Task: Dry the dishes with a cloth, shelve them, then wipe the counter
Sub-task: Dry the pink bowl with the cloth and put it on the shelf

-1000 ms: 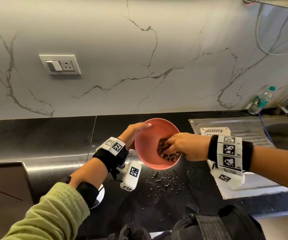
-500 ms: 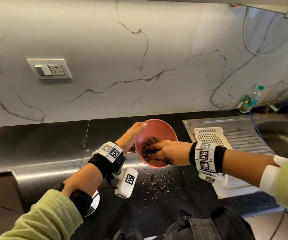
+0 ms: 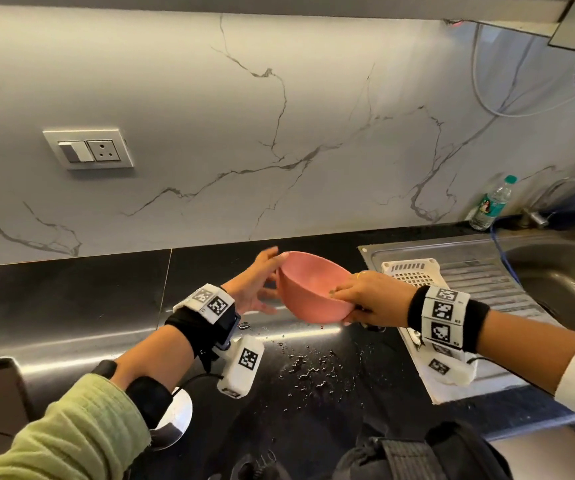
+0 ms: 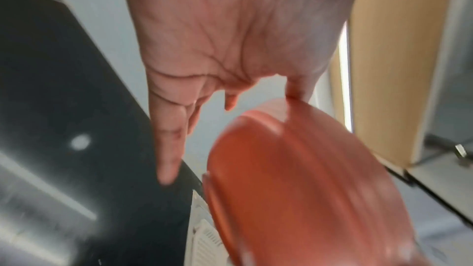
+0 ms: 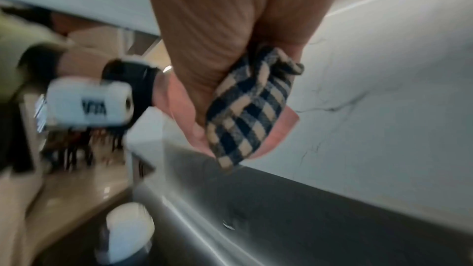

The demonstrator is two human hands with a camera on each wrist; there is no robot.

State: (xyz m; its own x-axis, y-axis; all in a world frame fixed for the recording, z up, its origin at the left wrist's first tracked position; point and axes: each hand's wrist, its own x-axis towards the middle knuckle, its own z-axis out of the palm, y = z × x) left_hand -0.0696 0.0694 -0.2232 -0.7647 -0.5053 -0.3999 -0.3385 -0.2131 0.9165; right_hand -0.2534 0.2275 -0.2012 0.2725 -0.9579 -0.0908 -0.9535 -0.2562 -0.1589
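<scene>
A pink bowl (image 3: pixel 310 292) hangs tilted above the black counter (image 3: pixel 71 296), its mouth turned up and away from me. My right hand (image 3: pixel 355 301) grips its right rim, fingers over the edge. That hand also holds a dark blue and cream checked cloth (image 5: pixel 250 108) bunched against its palm; the head view shows almost none of the cloth. My left hand (image 3: pixel 267 282) is at the bowl's left side with straight, spread fingers. In the left wrist view only its thumb touches the bowl (image 4: pixel 307 189).
Water drops (image 3: pixel 313 368) lie on the counter below the bowl. A white slotted rack (image 3: pixel 414 271) sits on the steel drainboard (image 3: pixel 486 271), with the sink (image 3: pixel 563 282), tap and a water bottle (image 3: pixel 492 202) to the right. A shiny steel dish (image 3: pixel 177 420) lies under my left forearm.
The right hand left the bowl's inside, where it rubbed with the cloth, and now grips the rim. The bowl has turned its mouth away. The left hand's fingers have opened off it.
</scene>
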